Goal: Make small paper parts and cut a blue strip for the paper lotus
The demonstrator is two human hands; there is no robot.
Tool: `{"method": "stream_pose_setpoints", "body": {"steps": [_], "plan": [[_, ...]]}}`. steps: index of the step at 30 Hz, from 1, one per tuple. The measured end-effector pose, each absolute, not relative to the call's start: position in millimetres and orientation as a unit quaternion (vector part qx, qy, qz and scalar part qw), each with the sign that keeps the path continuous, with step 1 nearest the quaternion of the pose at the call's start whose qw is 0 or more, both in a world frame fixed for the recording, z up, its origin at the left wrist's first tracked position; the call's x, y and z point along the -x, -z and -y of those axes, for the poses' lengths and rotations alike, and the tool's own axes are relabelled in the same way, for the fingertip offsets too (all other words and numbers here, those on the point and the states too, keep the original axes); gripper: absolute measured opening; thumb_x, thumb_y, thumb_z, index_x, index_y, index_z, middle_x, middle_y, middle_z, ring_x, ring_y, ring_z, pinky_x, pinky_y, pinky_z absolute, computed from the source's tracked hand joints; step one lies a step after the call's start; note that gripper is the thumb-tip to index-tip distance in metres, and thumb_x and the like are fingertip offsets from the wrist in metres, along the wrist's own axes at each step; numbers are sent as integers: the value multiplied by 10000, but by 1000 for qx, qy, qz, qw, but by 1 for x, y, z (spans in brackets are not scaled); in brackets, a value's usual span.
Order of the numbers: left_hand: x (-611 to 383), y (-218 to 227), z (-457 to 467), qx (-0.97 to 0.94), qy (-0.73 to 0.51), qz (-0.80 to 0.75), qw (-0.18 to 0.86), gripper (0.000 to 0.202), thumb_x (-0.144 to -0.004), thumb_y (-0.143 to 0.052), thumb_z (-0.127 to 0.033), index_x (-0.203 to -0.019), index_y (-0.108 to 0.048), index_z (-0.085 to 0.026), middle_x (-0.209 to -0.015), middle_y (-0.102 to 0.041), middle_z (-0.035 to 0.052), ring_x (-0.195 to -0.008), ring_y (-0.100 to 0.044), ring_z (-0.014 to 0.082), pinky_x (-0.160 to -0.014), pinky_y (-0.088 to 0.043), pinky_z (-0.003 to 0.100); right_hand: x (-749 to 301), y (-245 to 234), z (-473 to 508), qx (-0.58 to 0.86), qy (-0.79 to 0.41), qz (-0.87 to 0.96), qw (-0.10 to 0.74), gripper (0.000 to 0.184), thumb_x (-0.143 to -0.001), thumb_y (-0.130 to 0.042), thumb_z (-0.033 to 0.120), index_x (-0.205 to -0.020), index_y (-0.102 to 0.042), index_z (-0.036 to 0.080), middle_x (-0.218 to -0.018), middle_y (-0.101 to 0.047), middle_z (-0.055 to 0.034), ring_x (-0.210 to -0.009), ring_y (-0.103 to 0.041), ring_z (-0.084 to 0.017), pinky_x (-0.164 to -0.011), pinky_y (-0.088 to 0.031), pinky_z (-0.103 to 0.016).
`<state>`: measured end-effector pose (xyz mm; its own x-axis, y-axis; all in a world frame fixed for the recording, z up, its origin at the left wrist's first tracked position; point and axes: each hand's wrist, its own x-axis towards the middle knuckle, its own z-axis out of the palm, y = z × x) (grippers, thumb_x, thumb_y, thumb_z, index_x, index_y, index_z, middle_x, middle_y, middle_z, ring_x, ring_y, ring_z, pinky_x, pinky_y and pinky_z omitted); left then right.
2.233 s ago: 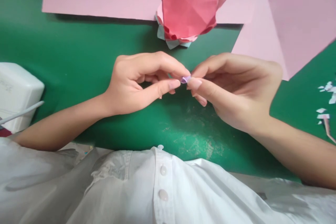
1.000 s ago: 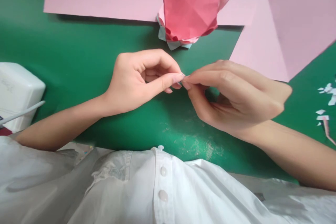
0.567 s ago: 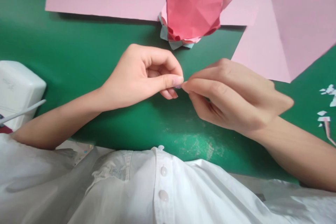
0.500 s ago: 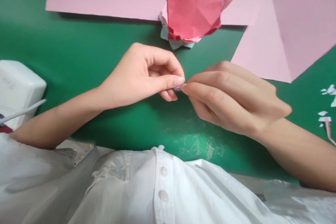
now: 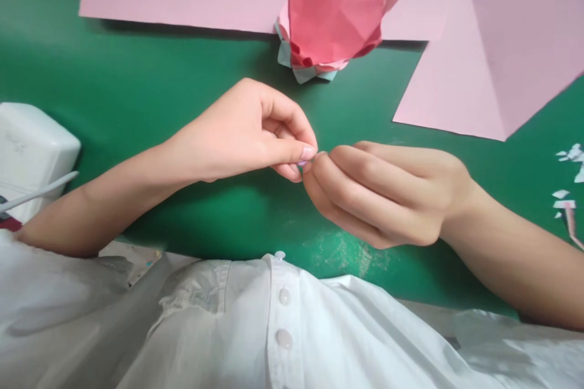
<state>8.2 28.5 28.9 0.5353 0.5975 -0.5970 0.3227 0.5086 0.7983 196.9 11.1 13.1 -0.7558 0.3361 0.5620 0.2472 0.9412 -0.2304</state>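
My left hand (image 5: 255,134) is closed, thumb and index finger pinching a tiny purple piece (image 5: 302,163) of which only a sliver shows. What kind of thing it is, I cannot tell. My right hand (image 5: 383,191) meets it from the right, its fingers bent together and their tips touching at the purple piece. Its fingers hide whatever lies between its own tips. Both hands are above the green tabletop (image 5: 205,219). Beyond them stands a folded red paper flower (image 5: 337,9) with pink and pale green layers beneath.
Pink paper sheets (image 5: 182,3) lie along the far side, with a creased pink sheet (image 5: 456,85) at the right. A white box-like object (image 5: 39,146) and a thin white stick (image 5: 45,190) are at the left. Small white paper scraps (image 5: 566,203) lie at the far right.
My right hand has rolled over and dropped slightly toward me, its knuckles now lower. My left hand has shifted a little, still pinching the purple piece.
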Motion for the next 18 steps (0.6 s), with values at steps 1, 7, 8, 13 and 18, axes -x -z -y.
{"method": "stream_pose_setpoints", "body": {"steps": [1,7,8,13,18], "plan": [[-8,-28,-29,-485,-97,-471,730,117,-757,-701,-57,-666,-694,-130,-558,-662,-40,-535,-683,89,-546,-590,148,-197,-12,-11,149,-52,933,322,327,-924,-594,86,-616,-592,199,-599,-576,97,-517,-506,-2,-372,-352,-158],[-7,-26,-28,-495,-147,-448,730,89,-776,-724,-110,-698,-702,-147,-594,-678,-52,-613,-720,114,-575,-615,161,-204,2,-6,169,66,903,389,138,-787,-737,78,-702,-637,120,-704,-651,-28,-594,-574,-116,-476,-498,-242],[-7,-25,-28,-493,-151,-447,731,80,-778,-731,-123,-707,-704,-149,-601,-682,-54,-616,-722,115,-577,-619,160,-205,4,-4,192,47,898,392,114,-785,-743,91,-742,-639,109,-725,-655,-50,-612,-577,-133,-501,-517,-264],[-8,-25,-26,-478,-160,-460,731,80,-785,-730,-136,-710,-705,-150,-623,-692,-58,-626,-728,113,-606,-636,172,-208,11,3,254,-12,892,373,56,-900,-631,165,-858,-598,182,-806,-639,-31,-690,-569,-124,-581,-536,-269],[-10,-24,-23,-468,-181,-470,726,92,-792,-709,-124,-707,-693,-154,-625,-685,-63,-650,-735,124,-642,-652,209,-204,7,6,267,20,892,364,81,-856,-692,163,-869,-612,163,-787,-642,-32,-665,-562,-119,-559,-524,-261]]}}
